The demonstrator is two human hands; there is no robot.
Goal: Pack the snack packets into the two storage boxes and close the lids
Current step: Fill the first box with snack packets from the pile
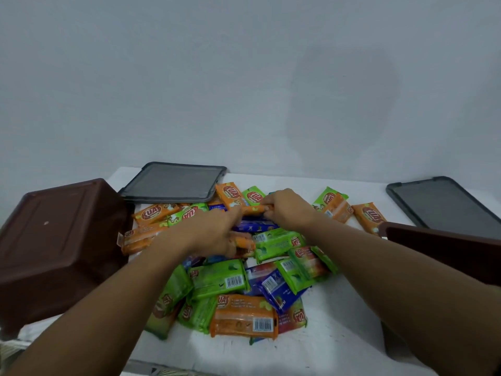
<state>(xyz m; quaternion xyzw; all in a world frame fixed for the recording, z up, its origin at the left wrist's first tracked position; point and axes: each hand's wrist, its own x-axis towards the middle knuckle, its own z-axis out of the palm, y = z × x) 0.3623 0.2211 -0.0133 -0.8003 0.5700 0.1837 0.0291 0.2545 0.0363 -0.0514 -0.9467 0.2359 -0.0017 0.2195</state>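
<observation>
right hand (pixel 286 210) pinches orange packet (pixel 254 210) — left hand (pixel 214 234) on pile (pixel 225 279)

The left box (pixel 59 240) runs off the left edge and shows only its underside, so its inside is hidden; it also covers the near left corner of the left lid (pixel 170 183). The right box (pixel 447 251) and right lid (pixel 444 204) are cut by the right edge, and the right forearm (pixel 393 267) hides part of that box. The left hand (pixel 214 232) is blurred, so its grip among the packets (pixel 222 278) cannot be told. The right hand (pixel 287 210) curls its fingers round an orange packet (pixel 253 210), covering most of it. Small print on the wrappers is unreadable.
</observation>
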